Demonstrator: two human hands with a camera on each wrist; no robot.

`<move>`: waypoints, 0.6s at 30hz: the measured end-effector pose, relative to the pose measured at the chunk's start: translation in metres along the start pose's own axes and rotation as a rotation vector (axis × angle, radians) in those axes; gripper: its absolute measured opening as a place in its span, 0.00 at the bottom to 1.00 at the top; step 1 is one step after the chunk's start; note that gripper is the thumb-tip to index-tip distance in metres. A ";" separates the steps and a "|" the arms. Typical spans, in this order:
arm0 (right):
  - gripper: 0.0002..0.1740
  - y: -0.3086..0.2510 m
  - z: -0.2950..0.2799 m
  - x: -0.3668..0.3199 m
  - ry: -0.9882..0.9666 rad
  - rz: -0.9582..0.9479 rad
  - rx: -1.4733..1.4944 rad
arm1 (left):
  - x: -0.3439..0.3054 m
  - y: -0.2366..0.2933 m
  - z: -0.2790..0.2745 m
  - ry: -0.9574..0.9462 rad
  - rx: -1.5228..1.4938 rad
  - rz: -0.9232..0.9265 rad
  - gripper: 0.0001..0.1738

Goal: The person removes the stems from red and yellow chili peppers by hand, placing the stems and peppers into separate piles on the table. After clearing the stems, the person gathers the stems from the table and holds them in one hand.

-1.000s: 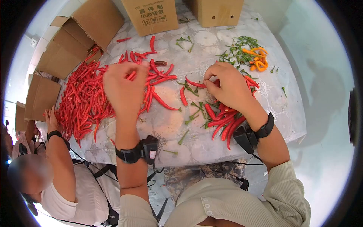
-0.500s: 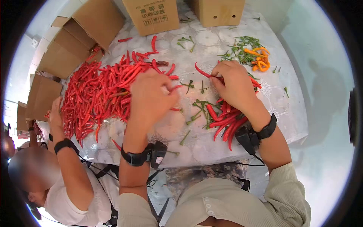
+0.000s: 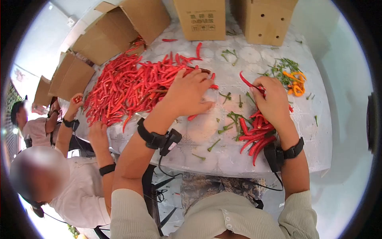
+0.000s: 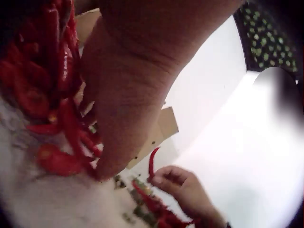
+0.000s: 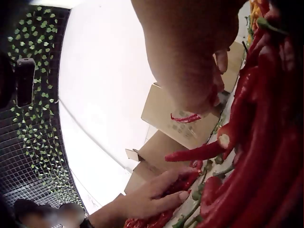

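Observation:
My left hand (image 3: pixel 187 95) spreads over the right edge of a large heap of red chili peppers (image 3: pixel 123 83), fingers reaching across the nearest ones. The left wrist view shows its fingertips down among the chilies (image 4: pixel 64 161). My right hand (image 3: pixel 272 99) pinches one slim red chili (image 3: pixel 246 78) between thumb and fingers; its curved tip points out to the left. In the right wrist view this chili (image 5: pixel 185 118) sticks out beside the fingers. Below the right hand lies a smaller bunch of red chilies (image 3: pixel 258 141), beside loose green stems (image 3: pixel 227 128).
Orange chilies (image 3: pixel 295 85) and a pile of green stems (image 3: pixel 288 65) lie at the back right. Cardboard boxes (image 3: pixel 203 24) line the far edge, and more open boxes (image 3: pixel 105 36) stand at left. Another person (image 3: pixel 79 175) works at the heap's left side.
My left hand has moved right from over the heap to its edge, its fingers now spread. The right hand keeps a chili pinched. The head view has swung left, shifting everything rightward.

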State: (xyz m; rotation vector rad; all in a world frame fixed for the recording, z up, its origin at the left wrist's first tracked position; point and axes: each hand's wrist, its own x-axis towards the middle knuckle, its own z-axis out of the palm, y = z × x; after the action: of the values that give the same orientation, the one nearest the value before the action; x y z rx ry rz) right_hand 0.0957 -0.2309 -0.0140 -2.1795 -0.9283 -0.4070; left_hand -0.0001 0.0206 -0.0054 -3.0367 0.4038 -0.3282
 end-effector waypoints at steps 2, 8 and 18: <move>0.07 -0.001 -0.001 0.000 0.003 0.006 0.011 | -0.005 0.001 0.002 -0.011 0.128 0.011 0.26; 0.07 0.005 -0.002 -0.005 0.041 -0.018 0.047 | -0.014 -0.023 0.013 0.010 0.323 -0.119 0.18; 0.06 0.015 -0.004 -0.007 0.097 0.015 0.070 | -0.018 -0.070 0.013 -0.031 0.444 -0.314 0.14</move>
State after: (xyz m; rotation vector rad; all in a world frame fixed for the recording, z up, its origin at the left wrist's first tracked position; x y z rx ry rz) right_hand 0.1018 -0.2446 -0.0228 -2.0834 -0.8604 -0.4625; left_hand 0.0030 0.0936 -0.0153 -2.6514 -0.1387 -0.3318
